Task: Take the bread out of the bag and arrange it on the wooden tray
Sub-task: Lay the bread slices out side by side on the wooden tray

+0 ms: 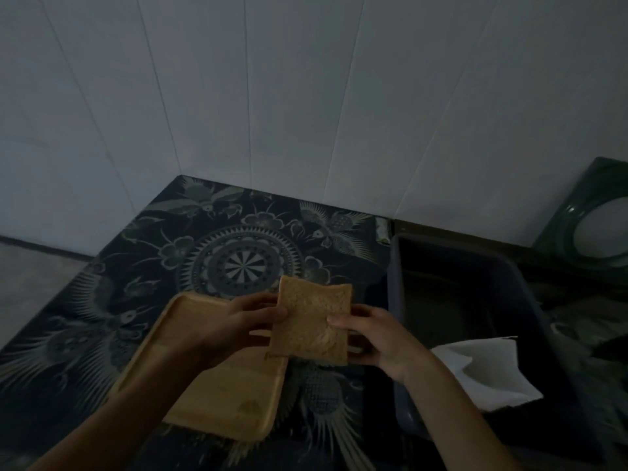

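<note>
A slice of bread (311, 321) was held upright above the table, its flat face toward the camera, over the right edge of the wooden tray (217, 396). Both hands gripped it. The left hand (244, 322) pinched the slice's left edge, thumb in front and fingers behind. The right hand (377, 334) clasped the right edge, thumb pressed on the front face, fingers wrapped behind; a second slice may have sat behind the first, but the dim light left that unclear. The bread stood clear of the tray, not touching it.

The tray lay flat and bare on a dark patterned cloth (244, 263) covering the table (441, 229), its long side running away from the camera at a slant. The left forearm crossed over the tray's near half.

To the right of the tray sat a dark rectangular tub (503, 277), close beside the right hand. A pale bag or sheet (486, 372), open and crumpled, lay over the tub's near part. Beyond the tub, in the far right corner, stood a green object with a pale round centre (591, 226). A white panelled wall (272, 96) backed the table.
</note>
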### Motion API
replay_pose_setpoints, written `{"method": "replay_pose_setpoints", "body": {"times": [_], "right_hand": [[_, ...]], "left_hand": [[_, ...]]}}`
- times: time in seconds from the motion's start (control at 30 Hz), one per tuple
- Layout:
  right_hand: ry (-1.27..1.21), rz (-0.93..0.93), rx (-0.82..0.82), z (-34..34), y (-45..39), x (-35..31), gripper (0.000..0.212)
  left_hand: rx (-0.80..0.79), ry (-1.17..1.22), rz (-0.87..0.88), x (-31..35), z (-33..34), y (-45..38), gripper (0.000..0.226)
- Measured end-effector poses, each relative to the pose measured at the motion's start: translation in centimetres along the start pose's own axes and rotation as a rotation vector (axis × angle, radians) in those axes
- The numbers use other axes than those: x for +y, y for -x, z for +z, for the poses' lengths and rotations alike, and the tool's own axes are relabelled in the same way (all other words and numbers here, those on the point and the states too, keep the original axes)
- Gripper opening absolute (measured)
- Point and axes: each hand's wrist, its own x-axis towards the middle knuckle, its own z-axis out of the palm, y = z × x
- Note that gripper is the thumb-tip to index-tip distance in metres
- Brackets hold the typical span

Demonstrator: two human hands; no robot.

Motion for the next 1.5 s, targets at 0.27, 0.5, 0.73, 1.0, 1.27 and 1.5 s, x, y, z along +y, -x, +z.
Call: {"method": "replay_pose_setpoints", "body": {"times": [0.27,0.5,0.73,1.0,1.27,1.5], "right_hand": [[-0.112,0.189,0.02,6.4,-4.2,6.2,0.044],[-0.11,0.359,0.063,10.4,-8.1,11.7,0.028],[-0.084,0.409,0.084,11.4,-10.3,14.8,0.017],[-0.006,0.308,0.043,11.4,-10.9,15.4,0.008],[0.174,0.13,0.084,11.5,-10.4,15.2,0.015],[0.316,0.023,0.14,12.1,-9.5,15.8,0.023]], "left_hand": [[0.021,-0.04,-0.163,-5.7,-6.4,0.9,0.045],[0.165,0.004,-0.307,-10.9,-9.4,1.7,0.047],[0.261,0.024,-0.357,-13.0,-9.1,1.3,0.03],[0.324,-0.001,-0.399,-15.0,-9.6,0.3,0.038],[0.451,-0.098,-0.396,-15.8,-9.4,-0.3,0.044],[0.478,-0.389,-0.346,-15.3,-8.7,0.9,0.017]]}}
